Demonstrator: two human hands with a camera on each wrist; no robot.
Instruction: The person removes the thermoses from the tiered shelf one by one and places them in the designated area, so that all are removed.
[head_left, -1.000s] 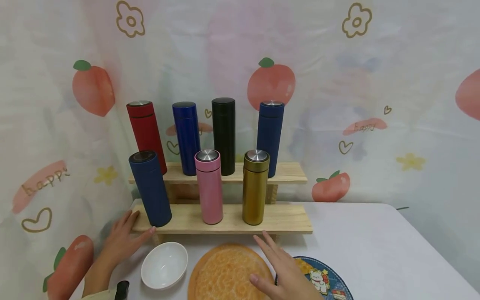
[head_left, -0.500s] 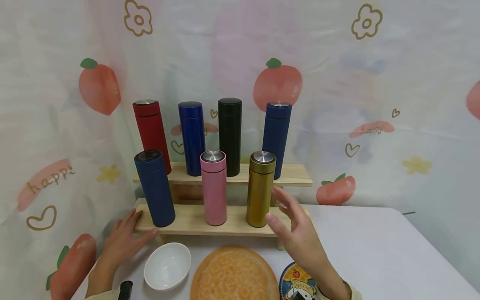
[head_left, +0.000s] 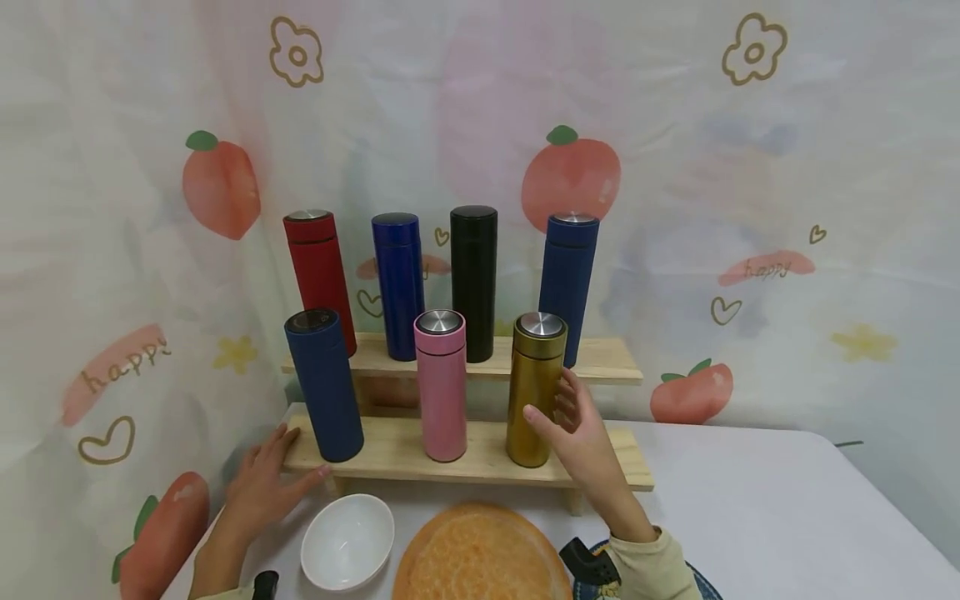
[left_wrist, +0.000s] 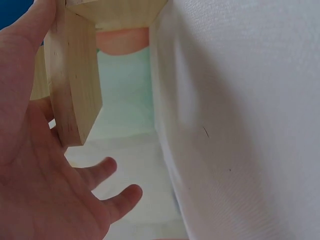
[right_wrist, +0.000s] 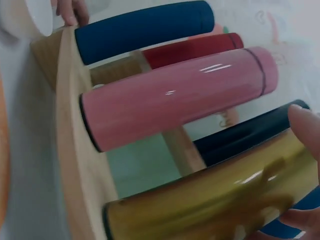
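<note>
**Right hand at the gold flask, left hand steadying the shelf end**

Far left, the peach-print curtain (head_left: 112, 275) hangs close beside the rack, leaving only a narrow slot of room at that end. In that slot sits the left hand (head_left: 258, 487), fingers straight and spread, resting against the left end of the lower shelf (head_left: 390, 454); the left wrist view shows the palm flat at the wooden end board (left_wrist: 72, 85), nothing gripped. Just inboard stands the navy flask (head_left: 324, 385), upright near the shelf's left edge. In front of it, on the table, a white bowl (head_left: 347, 540) lies just clear of the shelf leg.

Moving along: the pink flask (head_left: 441, 385) stands upright mid-shelf, with open gaps on both sides. Before it lies an orange round mat (head_left: 480, 554), its far rim close to the shelf front.

Now the gold flask (head_left: 536, 389), upright on the lower shelf, right of the pink one. The right hand (head_left: 577, 433) is at its right side, thumb in front, fingers curving behind, closing round the body; in the right wrist view fingertips (right_wrist: 305, 125) lie on the gold wall. Right of it the shelf runs bare to its end.

Up top, the upper shelf (head_left: 607, 362) carries red, blue, black and dark blue flasks in a row, well spaced.

Beyond, the white table (head_left: 787, 517) stretches open to the right, curtain behind it.
</note>
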